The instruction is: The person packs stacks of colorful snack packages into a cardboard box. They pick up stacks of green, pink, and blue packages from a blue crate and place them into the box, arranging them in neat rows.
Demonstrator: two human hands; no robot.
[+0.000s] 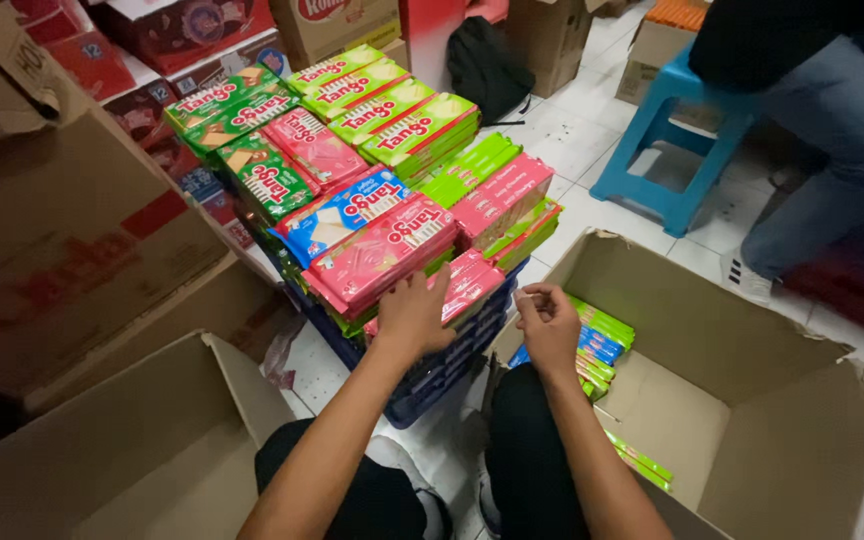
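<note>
Step in hand, as judged: picking wafer packs off the stack for boxing.

Left hand (414, 312), frame centre: fingers spread wide and laid flat on the near edge of a pink pack (382, 250) that tops the stack of packs (352, 170). It presses the pack; no closed hold shows.

Right hand (548, 325), just right of centre: fingers curled in, tips pinched narrow near the thumb. Cannot tell whether anything is between them. It hangs over the near-left rim of the open cardboard box (752, 400), lower right.

The box holds green and blue packs (597, 345) on edge along its left wall; most of its floor is bare.

The stack fills centre and upper left, sitting on a dark blue crate (432, 375). A second open box (112, 460) lies lower left.

Upper right: another person's leg (832, 150) beside a blue stool (672, 150).

Next move, judged: left fingers must close round the pink pack's edge before any lift; the neighbours lie touching it.
</note>
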